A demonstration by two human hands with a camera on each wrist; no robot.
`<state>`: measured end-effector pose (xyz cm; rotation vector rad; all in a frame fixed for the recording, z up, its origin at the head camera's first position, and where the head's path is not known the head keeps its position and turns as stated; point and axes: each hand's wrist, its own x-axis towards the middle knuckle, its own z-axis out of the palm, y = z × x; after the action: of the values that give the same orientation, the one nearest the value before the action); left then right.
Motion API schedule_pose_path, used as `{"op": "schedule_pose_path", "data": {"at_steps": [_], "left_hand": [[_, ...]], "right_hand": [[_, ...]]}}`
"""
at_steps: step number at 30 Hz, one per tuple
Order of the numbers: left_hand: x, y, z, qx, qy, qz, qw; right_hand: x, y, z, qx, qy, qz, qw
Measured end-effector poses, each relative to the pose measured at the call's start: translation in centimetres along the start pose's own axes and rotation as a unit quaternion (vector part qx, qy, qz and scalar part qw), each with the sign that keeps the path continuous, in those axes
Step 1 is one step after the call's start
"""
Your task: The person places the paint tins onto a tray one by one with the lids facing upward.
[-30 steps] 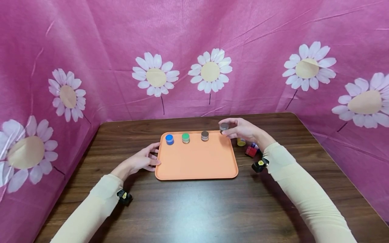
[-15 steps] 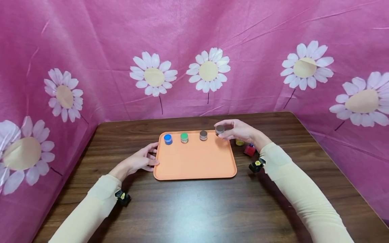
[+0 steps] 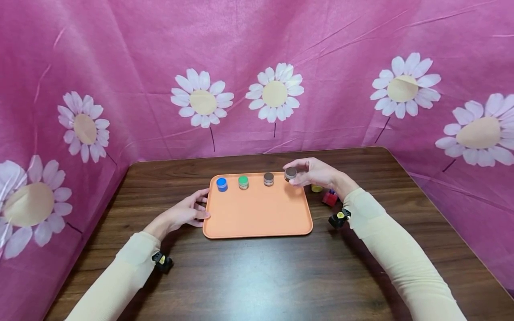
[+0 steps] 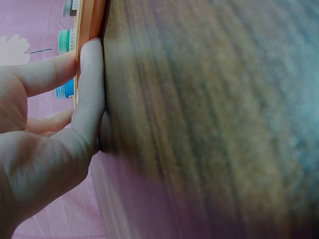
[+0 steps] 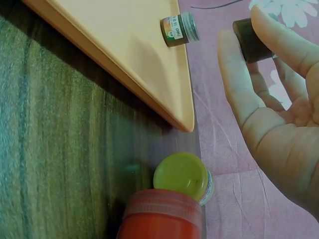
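Pink cloth printed with white daisies (image 3: 275, 94) encloses a dark wooden table (image 3: 257, 276); an orange tray (image 3: 257, 214) lies on it and serves as the reference for every position below.

Along the tray's far edge stand three small jars in a row: a blue-lidded jar (image 3: 221, 183) at the left, a green-lidded jar (image 3: 243, 182) next to it, and a brown-lidded jar (image 3: 268, 179) right of centre.

The right hand (image 3: 319, 174) pinches a fourth jar, the dark-lidded jar (image 3: 291, 173), between thumb and fingertips at the tray's far right corner. Whether it hangs just above the tray surface or already touches it cannot be told.

The left hand (image 3: 186, 213) rests against the tray's left rim, fingers extended and loose, gripping nothing.

Off the tray's right edge, on the table, wait a yellow-lidded jar (image 5: 183, 178) and a red-lidded jar (image 5: 162, 219), touching each other.

Step in hand, as judged: placing the fourth jar into the row. The next move calls for lowering it upright, level with its neighbours and clear of the brown-lidded jar, then parting the fingers without tipping it.
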<state>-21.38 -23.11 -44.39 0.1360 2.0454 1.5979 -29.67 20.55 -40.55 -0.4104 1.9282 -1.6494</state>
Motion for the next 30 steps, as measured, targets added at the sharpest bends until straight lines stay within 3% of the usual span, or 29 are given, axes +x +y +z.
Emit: {"op": "schedule_pose_path", "data": {"at_steps": [13,22,30], "left_hand": [[0.1,0.0,0.0,0.0,0.0,-0.002,1.0],[0.1,-0.1,0.1,-0.002,0.0,0.002,1.0],[0.1,-0.2,0.1,-0.005,0.0,0.003,1.0]], "right_hand": [[0.7,0.4,0.4,0.002,0.065,0.006,0.998],[1.5,1.3,0.4,-0.066,0.093,-0.006,0.993],[1.6,1.6,0.5,-0.093,0.092,0.02,0.991]]}}
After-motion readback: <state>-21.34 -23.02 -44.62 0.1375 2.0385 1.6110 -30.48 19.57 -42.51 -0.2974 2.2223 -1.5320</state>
